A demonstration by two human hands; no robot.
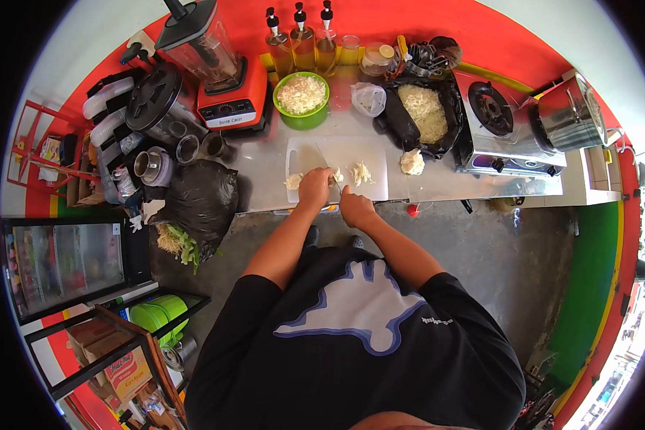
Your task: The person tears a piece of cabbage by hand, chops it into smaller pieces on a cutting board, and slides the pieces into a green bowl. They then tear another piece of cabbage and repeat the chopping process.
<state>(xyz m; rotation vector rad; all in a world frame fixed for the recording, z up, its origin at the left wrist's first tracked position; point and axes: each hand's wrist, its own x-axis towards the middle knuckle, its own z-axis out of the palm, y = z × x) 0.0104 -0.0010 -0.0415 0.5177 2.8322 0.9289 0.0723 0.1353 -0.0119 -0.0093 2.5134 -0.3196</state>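
Note:
My left hand (pixel 314 188) is closed at the front of a white cutting board (pixel 304 152). Its fingers press on a small off-white food piece (pixel 337 175). Close beside it, my right hand (pixel 356 208) is wrapped round what looks like a knife; its thin blade barely shows against the board. To the right on the board lies a small heap of pale shreds (pixel 362 173), and to the left a pale chunk (pixel 294 181), partly beside my left hand. A larger pale lump (pixel 412 162) rests on the metal counter off the board's right side.
Behind the board stand a green bowl (pixel 302 118) of pale shreds and a red blender (pixel 229 104). An open black bag (pixel 448 118) of pale pieces sits near the gas stove (pixel 491 132) with its pot (pixel 570 118). A black bag (pixel 201 197) hangs over the counter's left end.

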